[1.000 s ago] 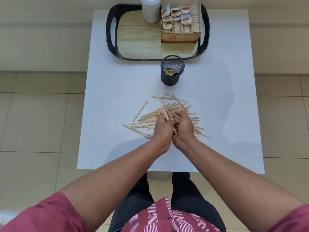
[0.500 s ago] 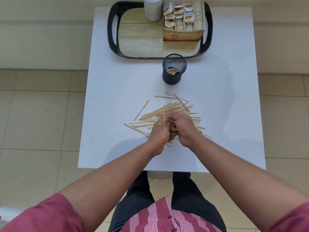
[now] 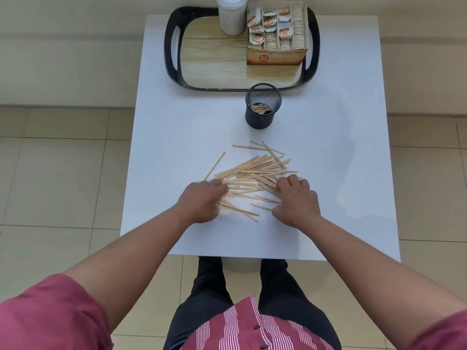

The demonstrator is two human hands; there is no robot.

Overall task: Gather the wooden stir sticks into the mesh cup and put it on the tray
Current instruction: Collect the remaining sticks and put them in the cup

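Flanking one stick pile (image 3: 255,173), left hand (image 3: 199,200) and right hand (image 3: 295,200) rest loosely spread, gripping nothing.

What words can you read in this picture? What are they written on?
Cardboard box on the tray: a round red logo with two short lines of white letters on its front, too small and blurred to read.
Fainter print beside the logo: too blurred to read.
Packets in the box: printed marks, unreadable.
White container: no text readable.
Mesh cup and stir sticks: no writing visible.
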